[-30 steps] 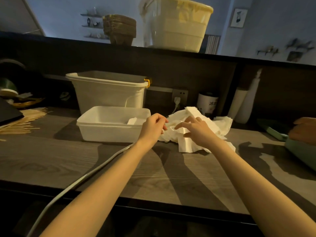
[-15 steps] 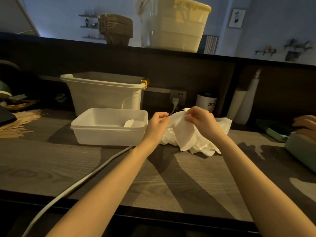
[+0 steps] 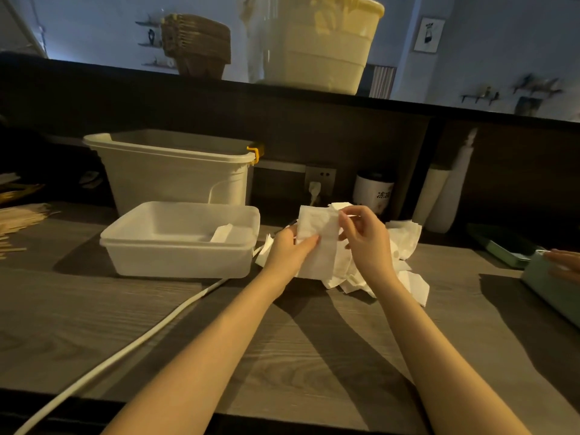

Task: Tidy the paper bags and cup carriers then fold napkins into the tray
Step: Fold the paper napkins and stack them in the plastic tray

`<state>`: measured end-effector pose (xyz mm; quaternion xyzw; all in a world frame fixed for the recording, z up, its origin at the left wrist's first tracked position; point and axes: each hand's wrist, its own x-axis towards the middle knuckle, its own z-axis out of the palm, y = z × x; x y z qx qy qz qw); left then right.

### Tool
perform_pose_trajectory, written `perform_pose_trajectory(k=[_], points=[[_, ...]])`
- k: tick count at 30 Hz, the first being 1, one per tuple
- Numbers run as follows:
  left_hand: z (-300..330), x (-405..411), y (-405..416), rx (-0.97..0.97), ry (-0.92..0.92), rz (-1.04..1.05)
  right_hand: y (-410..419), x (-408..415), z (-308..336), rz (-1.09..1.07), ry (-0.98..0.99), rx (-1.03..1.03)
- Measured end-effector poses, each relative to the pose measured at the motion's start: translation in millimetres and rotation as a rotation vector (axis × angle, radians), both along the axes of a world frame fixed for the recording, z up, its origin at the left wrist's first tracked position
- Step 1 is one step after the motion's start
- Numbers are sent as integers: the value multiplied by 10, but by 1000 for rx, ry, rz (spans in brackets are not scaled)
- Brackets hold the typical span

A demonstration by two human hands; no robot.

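A white napkin (image 3: 317,229) is held upright above the wooden counter, just right of the white tray (image 3: 175,257). My left hand (image 3: 287,251) grips its lower left edge, thumb across the front. My right hand (image 3: 364,238) pinches its upper right corner. Behind and under my hands lies a loose pile of napkins (image 3: 405,243). One folded napkin (image 3: 221,232) lies inside the tray at its right end. A stack of brown cup carriers (image 3: 196,45) stands on the upper shelf.
A large white bin (image 3: 175,171) stands behind the tray, another pale bin (image 3: 317,42) on the shelf. A white cable (image 3: 125,350) crosses the counter. Wooden sticks (image 3: 18,215) lie far left. Another person's hand (image 3: 563,265) rests on a green box (image 3: 552,290) at right.
Both hands have lifted one napkin out of the pile and brought it upright; it now looks flatter and narrower than before.
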<state>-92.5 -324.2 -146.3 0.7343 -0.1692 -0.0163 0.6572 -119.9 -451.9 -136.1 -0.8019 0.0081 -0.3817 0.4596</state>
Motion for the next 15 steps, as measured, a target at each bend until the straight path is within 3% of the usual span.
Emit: perform_pose_trajectory(k=[3, 7, 15], points=[[-23, 41, 26, -65, -24, 55, -66, 4, -55, -141, 34, -84], [-30, 47, 77, -85, -21, 96, -202, -14, -139, -343, 165, -421], [-71, 41, 119, -61, 31, 144, -164, -44, -168, -478, 358, -732]])
